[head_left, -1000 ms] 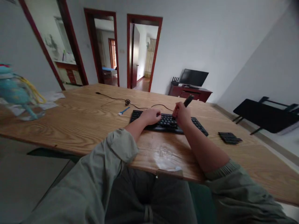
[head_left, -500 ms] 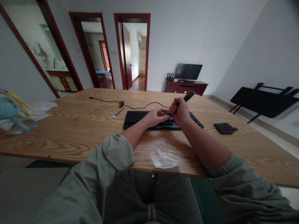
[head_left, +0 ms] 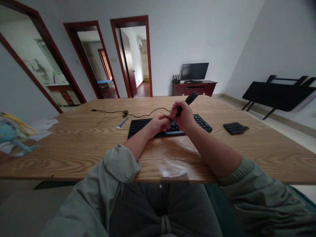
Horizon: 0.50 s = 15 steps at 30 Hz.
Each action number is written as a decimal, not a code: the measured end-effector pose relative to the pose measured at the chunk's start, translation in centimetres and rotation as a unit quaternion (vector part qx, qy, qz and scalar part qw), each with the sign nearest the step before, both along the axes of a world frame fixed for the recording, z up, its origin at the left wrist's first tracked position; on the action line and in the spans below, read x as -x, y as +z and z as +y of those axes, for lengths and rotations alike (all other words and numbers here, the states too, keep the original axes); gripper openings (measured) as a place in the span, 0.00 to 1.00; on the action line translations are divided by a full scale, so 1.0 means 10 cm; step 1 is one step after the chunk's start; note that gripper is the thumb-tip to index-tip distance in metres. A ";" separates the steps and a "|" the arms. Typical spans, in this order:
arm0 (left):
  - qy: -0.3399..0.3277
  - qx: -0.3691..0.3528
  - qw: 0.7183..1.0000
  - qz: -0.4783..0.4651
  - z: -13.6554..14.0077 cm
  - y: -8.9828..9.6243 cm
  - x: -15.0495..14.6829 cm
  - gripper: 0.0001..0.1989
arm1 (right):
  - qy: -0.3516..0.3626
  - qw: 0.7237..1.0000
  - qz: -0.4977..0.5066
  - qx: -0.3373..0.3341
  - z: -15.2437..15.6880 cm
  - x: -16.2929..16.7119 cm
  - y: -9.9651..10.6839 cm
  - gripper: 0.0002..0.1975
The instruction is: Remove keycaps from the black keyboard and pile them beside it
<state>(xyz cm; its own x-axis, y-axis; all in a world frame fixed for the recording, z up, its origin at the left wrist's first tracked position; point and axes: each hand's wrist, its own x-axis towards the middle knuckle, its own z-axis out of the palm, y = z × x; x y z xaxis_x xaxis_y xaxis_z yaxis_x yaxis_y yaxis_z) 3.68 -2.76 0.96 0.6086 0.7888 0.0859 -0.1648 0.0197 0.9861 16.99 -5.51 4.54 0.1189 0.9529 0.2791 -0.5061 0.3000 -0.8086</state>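
A black keyboard [head_left: 202,122] lies on the wooden table in front of me, partly covered by both hands. My right hand [head_left: 183,115] is closed in a fist around a black tool with a flat, wide handle [head_left: 191,97]. The handle slants up and to the right out of the fist; the tool's lower end is hidden by my fingers, just over the keys. My left hand [head_left: 158,125] rests on the keyboard's middle, fingers stretched toward the right fist and thumb apart. Its fingertips are close to the tool's hidden lower end.
A blue brush [head_left: 122,123] with pale bristles lies left of the keyboard. Behind it runs a black cable [head_left: 140,115] with a bundled knot. Dark flat pieces [head_left: 235,128] are stacked at right. Clear plastic [head_left: 174,168] lies by the front edge, a blue-and-yellow object [head_left: 14,135] far left.
Both hands have shifted slightly left along the keyboard, with the black tool still in my right fist. My view has also turned a little.
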 end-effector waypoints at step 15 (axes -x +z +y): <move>-0.002 0.023 1.000 0.003 -0.01 0.04 0.05 0.12 | -0.096 0.989 -0.086 -0.074 0.02 -0.02 -0.05 0.12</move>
<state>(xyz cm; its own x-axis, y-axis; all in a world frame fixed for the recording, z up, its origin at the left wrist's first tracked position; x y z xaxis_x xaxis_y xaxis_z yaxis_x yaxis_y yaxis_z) 3.21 -2.91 1.36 0.6117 0.7897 0.0467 -0.1590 0.0649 0.9851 17.21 -5.30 3.99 0.2320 0.8647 0.4455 -0.2882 0.4986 -0.8175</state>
